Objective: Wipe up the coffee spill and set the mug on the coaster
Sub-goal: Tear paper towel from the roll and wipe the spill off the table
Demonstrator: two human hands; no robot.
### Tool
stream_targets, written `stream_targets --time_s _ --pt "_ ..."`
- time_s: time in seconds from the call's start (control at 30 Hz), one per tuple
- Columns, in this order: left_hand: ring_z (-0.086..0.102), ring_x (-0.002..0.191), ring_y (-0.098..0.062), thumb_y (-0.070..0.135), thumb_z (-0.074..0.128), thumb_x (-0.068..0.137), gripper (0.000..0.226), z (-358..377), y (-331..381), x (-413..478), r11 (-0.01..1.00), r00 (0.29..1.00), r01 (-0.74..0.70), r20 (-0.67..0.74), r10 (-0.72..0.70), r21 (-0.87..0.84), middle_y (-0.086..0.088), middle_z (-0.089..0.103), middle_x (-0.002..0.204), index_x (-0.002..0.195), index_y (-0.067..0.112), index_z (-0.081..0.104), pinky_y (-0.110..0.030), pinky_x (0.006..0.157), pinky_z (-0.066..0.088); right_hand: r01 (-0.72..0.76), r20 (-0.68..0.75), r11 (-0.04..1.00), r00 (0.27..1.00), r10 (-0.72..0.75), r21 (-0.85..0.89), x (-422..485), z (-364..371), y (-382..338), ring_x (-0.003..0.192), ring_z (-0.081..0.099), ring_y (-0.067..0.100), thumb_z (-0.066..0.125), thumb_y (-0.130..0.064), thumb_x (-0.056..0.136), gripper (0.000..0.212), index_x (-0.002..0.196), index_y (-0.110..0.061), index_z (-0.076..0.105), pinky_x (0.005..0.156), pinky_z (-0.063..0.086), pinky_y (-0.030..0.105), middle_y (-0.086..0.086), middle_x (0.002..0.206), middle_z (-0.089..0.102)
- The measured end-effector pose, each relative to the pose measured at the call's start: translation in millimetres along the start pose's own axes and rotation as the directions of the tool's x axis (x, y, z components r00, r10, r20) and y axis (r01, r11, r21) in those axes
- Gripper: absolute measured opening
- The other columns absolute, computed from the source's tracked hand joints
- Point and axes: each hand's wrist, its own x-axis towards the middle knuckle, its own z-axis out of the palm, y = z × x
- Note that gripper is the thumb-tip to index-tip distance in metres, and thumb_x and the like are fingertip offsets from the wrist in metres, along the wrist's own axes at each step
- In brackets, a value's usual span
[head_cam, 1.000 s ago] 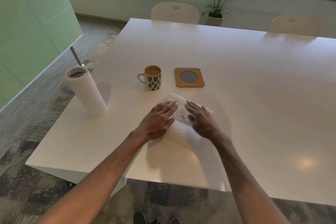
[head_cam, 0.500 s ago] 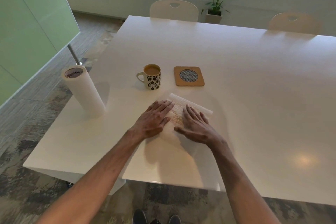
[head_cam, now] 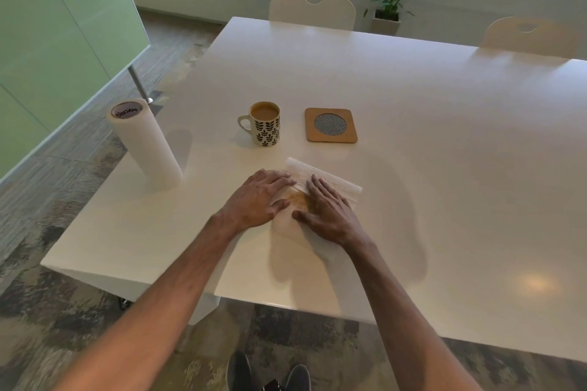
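far left on the white bench (head_cam: pixel 413 105) stands a paper towel roll (head_cam: pixel 144 143), upright, well apart from everything else. next comes the mug (head_cam: pixel 264 124), leaf-patterned and nearly full of milky coffee, handle toward the roll; it sits on bare bench, not on the coaster (head_cam: pixel 331 125), which lies just beside it to the right with a gap between them.

nearer the person, a paper towel sheet (head_cam: pixel 324 179) lies flat on the bench. the left hand (head_cam: pixel 259 200) rests on its left part, fingers spread and palm down; the right hand (head_cam: pixel 328 209) lies flat on its right part, fingers also spread. neither pinches anything. between them a brown stain (head_cam: pixel 300 198) shows through the sheet, so the spill seems to lie under it.

the step in hand looks like blotting, so wiping is under way and the mug step is not yet done. next move likely calls for dragging or gathering the wet sheet, then lifting the mug level, since it is so full, and setting it on the coaster's mesh centre.
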Motion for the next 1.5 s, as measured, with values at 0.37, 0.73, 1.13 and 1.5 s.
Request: stream_targets --time_s 0.37,0.73,1.13,1.5 --pt "0.033 0.161 -0.016 0.045 0.06 0.109 0.061 -4 11 1 0.999 0.998 0.037 0.049 -0.035 -0.035 0.008 0.039 0.174 0.166 0.031 0.043 -0.037 0.134 0.023 0.036 0.005 0.999 0.999 -0.036 -0.002 -5 -3 3 0.168 -0.006 0.008 0.05 -0.063 0.107 0.09 0.175 -0.022 0.008 0.137 -0.004 0.037 -0.006 0.183 -0.001" --pt "0.057 0.123 -0.018 0.044 0.068 0.101 0.029 -10 4 -17 0.999 0.995 -0.001 -0.096 0.004 0.038 0.014 0.062 0.13 0.129 0.039 0.063 -0.042 0.104 0.047 0.082 -0.149 0.996 0.985 -0.085 -0.026 -22 -6 -32 0.157 0.041 0.012 0.062 -0.039 0.108 0.051 0.158 -0.034 0.056 0.12 0.047 0.04 -0.012 0.169 0.043" --pt "0.059 0.117 -0.016 0.052 0.073 0.094 0.036 -6 -4 -37 0.991 0.98 -0.119 -0.156 0.126 0.057 0.015 0.067 0.123 0.123 0.033 0.063 -0.037 0.099 0.046 0.063 -0.246 0.958 0.96 -0.135 -0.278 -33 -15 -56 0.081 0.076 0.032 0.067 -0.033 0.095 0.021 0.109 -0.036 0.082 0.066 0.057 0.037 -0.001 0.092 0.082" --pt "0.066 0.104 -0.024 0.038 0.061 0.105 0.02 -4 10 -21 0.993 0.971 -0.074 -0.22 0.092 0.088 0.002 0.068 0.112 0.113 0.022 0.07 -0.04 0.087 0.047 0.044 0.033 0.985 0.999 -0.039 -0.165 -18 -41 -63 0.108 0.071 0.027 0.076 -0.04 0.095 0.041 0.133 -0.036 0.059 0.085 0.062 0.048 -0.005 0.127 0.074"
